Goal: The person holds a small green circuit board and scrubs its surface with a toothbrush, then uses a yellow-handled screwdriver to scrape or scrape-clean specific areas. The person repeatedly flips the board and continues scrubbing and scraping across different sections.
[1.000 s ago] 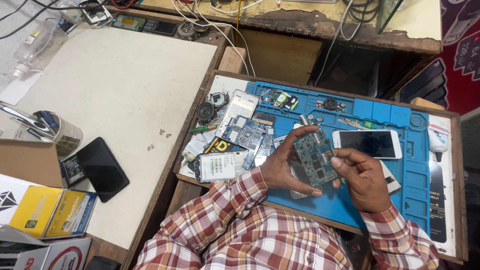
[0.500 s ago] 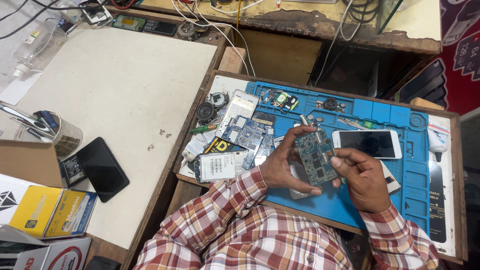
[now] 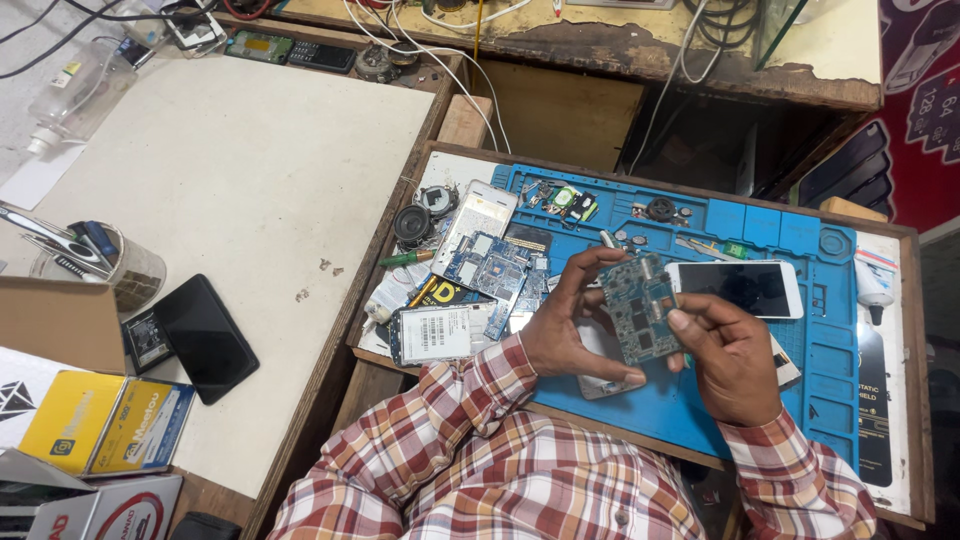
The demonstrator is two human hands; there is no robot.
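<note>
A blue-green phone circuit board [image 3: 642,312] is held upright above the blue work mat [image 3: 820,345]. My left hand [image 3: 568,322] grips its left edge, fingers curled over the top and thumb under the bottom. My right hand [image 3: 728,355] holds the right edge with thumb and forefinger. A white phone [image 3: 742,288] lies screen up on the mat just behind the board. Under my left hand a pale phone shell [image 3: 598,352] rests on the mat.
Loose circuit boards [image 3: 488,266], a small speaker [image 3: 411,222], a green-handled screwdriver [image 3: 405,259] and a labelled battery [image 3: 432,333] crowd the mat's left side. On the pale table to the left lie a black phone [image 3: 206,337], a tool cup [image 3: 120,268] and yellow boxes [image 3: 100,424].
The board has tilted slightly in my hands, and my right thumb has shifted on its right edge. Nothing else has moved.
</note>
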